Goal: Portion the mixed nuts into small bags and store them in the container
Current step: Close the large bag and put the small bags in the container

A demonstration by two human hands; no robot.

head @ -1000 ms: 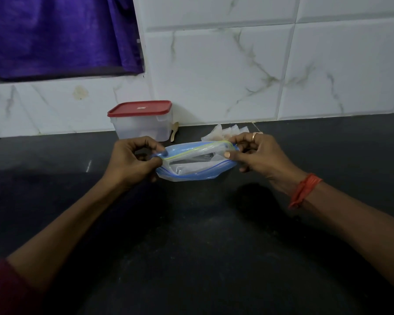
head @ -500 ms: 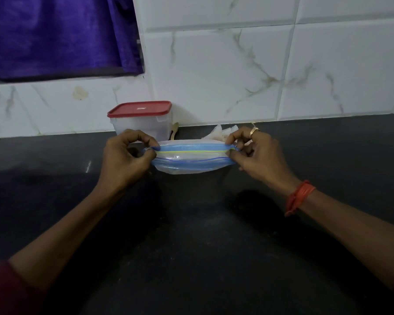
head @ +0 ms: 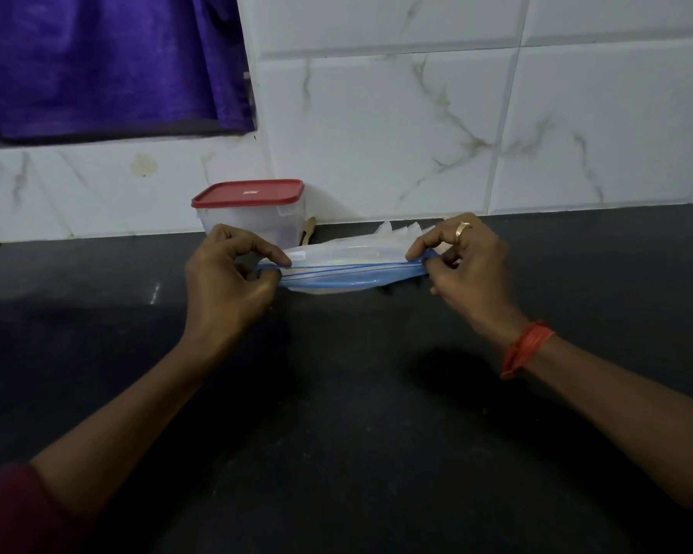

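A clear zip bag with a blue strip along its mouth is stretched flat between my hands, just above the dark counter. My left hand pinches its left end and my right hand pinches its right end. The bag's mouth looks pressed together; its contents are hard to make out. Behind my left hand stands a clear container with a red lid, lid on, against the tiled wall. Several small clear bags lie behind the zip bag.
A wooden spoon leans beside the container. White marble-pattern tiles back the counter, and a purple cloth hangs at the upper left. The dark counter stretches toward me and to both sides.
The bag's mouth was held open a second ago; both hands have since pulled apart sideways, drawing the mouth flat and shut, and the bag sits a little farther from me.
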